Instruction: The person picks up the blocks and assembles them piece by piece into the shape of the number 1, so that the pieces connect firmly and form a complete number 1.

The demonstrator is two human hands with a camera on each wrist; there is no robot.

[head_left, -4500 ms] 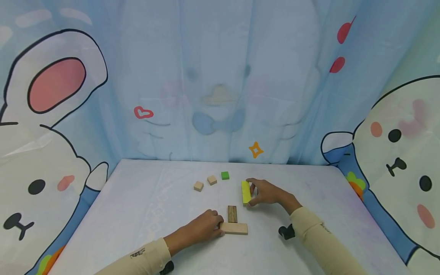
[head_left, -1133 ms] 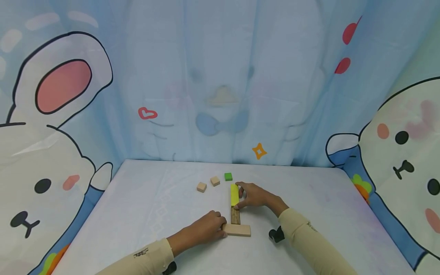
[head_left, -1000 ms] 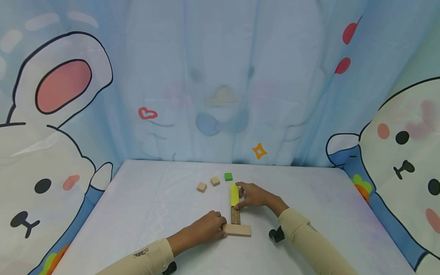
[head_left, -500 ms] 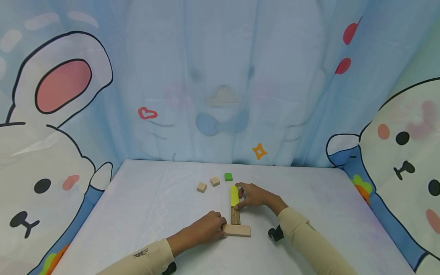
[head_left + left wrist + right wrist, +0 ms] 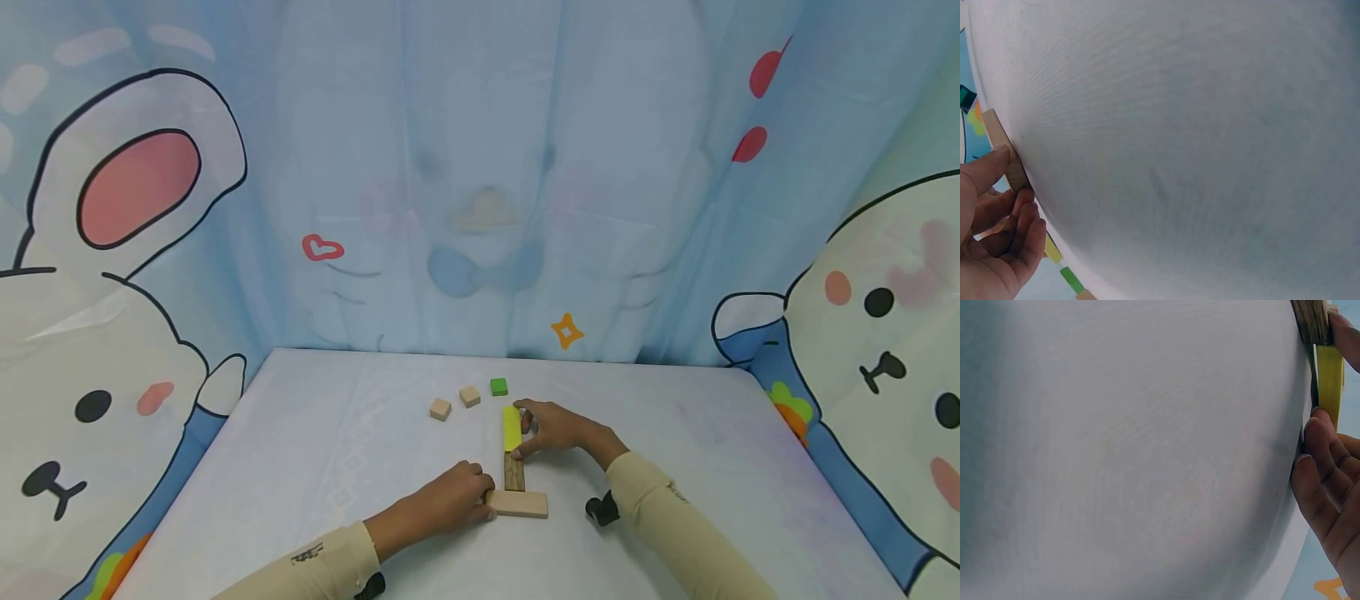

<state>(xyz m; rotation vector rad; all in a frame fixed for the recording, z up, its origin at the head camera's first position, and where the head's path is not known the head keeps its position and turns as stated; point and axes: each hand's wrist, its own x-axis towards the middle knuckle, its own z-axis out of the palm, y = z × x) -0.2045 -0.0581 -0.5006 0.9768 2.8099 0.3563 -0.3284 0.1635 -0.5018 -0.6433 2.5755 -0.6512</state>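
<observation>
Your right hand (image 5: 557, 427) is pinching the yellow block (image 5: 512, 429) by its ends, just beyond the dark block (image 5: 514, 473); your left hand (image 5: 450, 498) is pinching the pale plank (image 5: 519, 503) by its left end. The yellow block is probably feeling light and stiff, its ends offering sound hold. The green cube (image 5: 498, 387) is sitting just beyond on the desk (image 5: 645, 417), perhaps crowding that hand; two pale cubes (image 5: 440, 409) are lying leftward.

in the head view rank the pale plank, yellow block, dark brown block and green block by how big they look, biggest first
1. Pale plank
2. Yellow block and dark brown block: too alike to rank
3. Green block
</observation>
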